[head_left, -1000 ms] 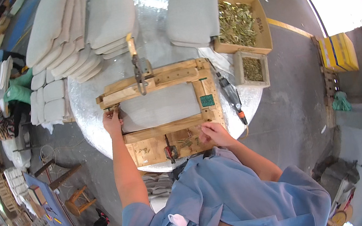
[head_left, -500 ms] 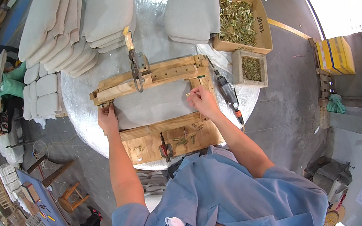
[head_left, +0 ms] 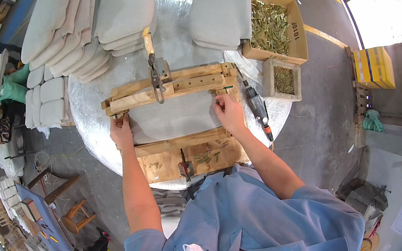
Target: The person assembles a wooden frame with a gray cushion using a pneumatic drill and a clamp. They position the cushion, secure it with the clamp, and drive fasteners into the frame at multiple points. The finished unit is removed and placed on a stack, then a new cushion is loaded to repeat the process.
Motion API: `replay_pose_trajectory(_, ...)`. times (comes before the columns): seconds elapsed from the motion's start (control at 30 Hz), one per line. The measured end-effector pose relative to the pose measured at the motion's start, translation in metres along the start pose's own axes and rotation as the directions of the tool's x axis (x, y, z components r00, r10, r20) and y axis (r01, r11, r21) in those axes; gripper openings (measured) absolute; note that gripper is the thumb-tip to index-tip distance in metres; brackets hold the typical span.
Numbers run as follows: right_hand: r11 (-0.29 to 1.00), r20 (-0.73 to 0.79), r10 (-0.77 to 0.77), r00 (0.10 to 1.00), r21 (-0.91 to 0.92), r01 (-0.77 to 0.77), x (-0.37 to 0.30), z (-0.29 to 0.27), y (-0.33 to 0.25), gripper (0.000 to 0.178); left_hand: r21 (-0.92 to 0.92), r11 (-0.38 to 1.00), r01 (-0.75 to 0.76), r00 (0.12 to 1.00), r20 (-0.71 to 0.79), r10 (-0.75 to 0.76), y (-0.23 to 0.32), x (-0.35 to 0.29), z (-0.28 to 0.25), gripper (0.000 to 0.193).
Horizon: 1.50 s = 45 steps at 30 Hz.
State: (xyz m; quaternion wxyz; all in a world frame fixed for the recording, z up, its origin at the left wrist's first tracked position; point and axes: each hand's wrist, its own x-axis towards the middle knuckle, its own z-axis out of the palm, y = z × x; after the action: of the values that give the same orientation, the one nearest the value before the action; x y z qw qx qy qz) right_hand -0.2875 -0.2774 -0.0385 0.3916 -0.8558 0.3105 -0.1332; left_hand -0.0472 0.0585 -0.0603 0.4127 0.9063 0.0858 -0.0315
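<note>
Okay so your left hand (head_left: pixel 121 132) has its fingers bunched in at the left end of the wooden frame (head_left: pixel 183 142), and your right hand (head_left: pixel 231 114) has its fingers curled in at the frame's right side, near the far inner corner. The fingertips are small and tucked in from up here, so I honestly can't tell if either set is pinching something or just pressing on the wood. Right between your hands is the grey pad (head_left: pixel 174 118), lying flat inside the frame with wooden bars on its near and far sides. There's a thin green strip (head_left: pixel 228 87) by your right fingertips. A clamp with a yellowish handle (head_left: pixel 149 45) sits over the far bar, and a second, dark clamp (head_left: pixel 186 168) is on the near side, on the wooden base board (head_left: pixel 165 163), with brass-coloured pieces (head_left: pixel 206 158) scattered next to it. Just right of the frame lies your power driver (head_left: pixel 257 105). Past that you've got a small tray (head_left: pixel 268 77) of little bits and a cardboard box (head_left: pixel 296 37) full of brass-coloured parts. Stacks of grey panels (head_left: pixel 125 13) take up the far side of the round, shiny-wrapped worktop (head_left: pixel 94 132).
</note>
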Motion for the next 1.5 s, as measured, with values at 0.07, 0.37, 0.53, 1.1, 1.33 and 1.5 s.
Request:
replay_pose_trajectory(0.07,0.996,-0.045,-0.082,0.996,-0.039,0.081,-0.006,0.004,-0.002,0.034,0.0,1.0,-0.005,1.0,-0.005,0.005,-0.002,-0.001,0.0,0.034)
replay_pose_trajectory(0.37,0.976,-0.004,-0.081,0.997,-0.205,0.079,0.009,0.009,-0.003,0.029,0.033,0.999,0.003,1.0,0.013,-0.003,0.012,-0.004,-0.003,0.034)
replay_pose_trajectory(0.53,0.988,-0.028,-0.036,0.999,-0.15,0.032,0.014,0.008,-0.01,0.016,0.061,0.998,-0.021,1.0,0.003,0.021,0.007,-0.002,-0.003,0.034)
replay_pose_trajectory(1.1,0.997,-0.088,0.046,0.995,-0.054,-0.051,0.01,0.015,0.008,0.022,0.014,1.0,0.02,1.0,0.009,-0.02,0.01,-0.006,-0.001,0.033)
replay_pose_trajectory(1.33,0.974,-0.331,-0.225,0.916,-0.115,0.197,-0.01,-0.021,0.02,0.033,-0.844,0.492,0.215,0.938,0.037,-0.346,-0.006,-0.004,-0.061,0.031)
replay_pose_trajectory(1.5,0.964,-0.371,-0.059,0.927,-0.263,-0.044,-0.066,-0.059,0.078,0.06,-0.828,0.531,0.18,0.906,-0.071,-0.418,-0.085,-0.089,-0.123,0.019)
